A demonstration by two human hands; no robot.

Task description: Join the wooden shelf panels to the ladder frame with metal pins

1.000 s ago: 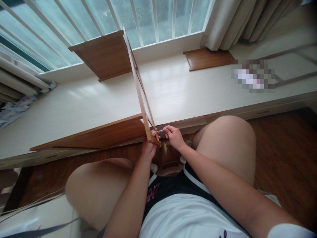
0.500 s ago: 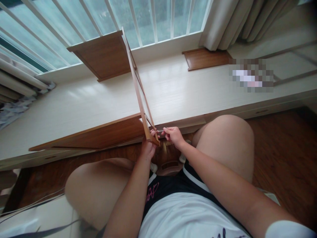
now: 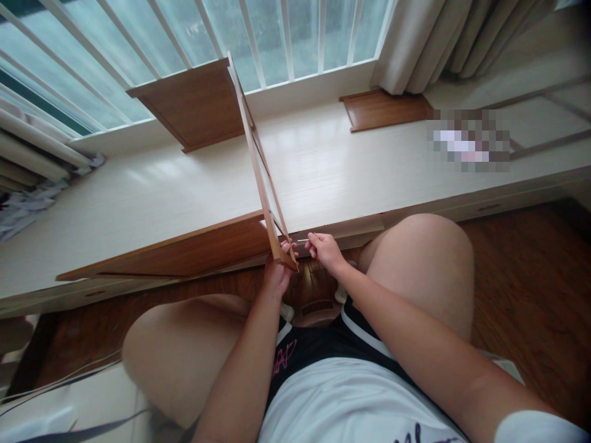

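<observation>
A wooden side frame [image 3: 257, 161] stands on edge across a pale window ledge, with brown shelf boards joined to it: one near board [image 3: 184, 251] and one far board [image 3: 194, 104]. My left hand [image 3: 277, 271] grips the frame's near bottom corner. My right hand [image 3: 324, 251] pinches a thin metal tool [image 3: 301, 236], its tip against the frame near that corner. The hands are a few centimetres apart.
A separate brown board [image 3: 385, 108] lies on the ledge [image 3: 360, 166] at the back right, below beige curtains [image 3: 443, 37]. White window bars [image 3: 286, 37] run behind. My bare knees flank the hands over a dark wooden floor [image 3: 530, 289]. Crumpled cloth [image 3: 23, 206] lies far left.
My right hand has shifted slightly up and left with the tool. The frame and my left hand have stayed put.
</observation>
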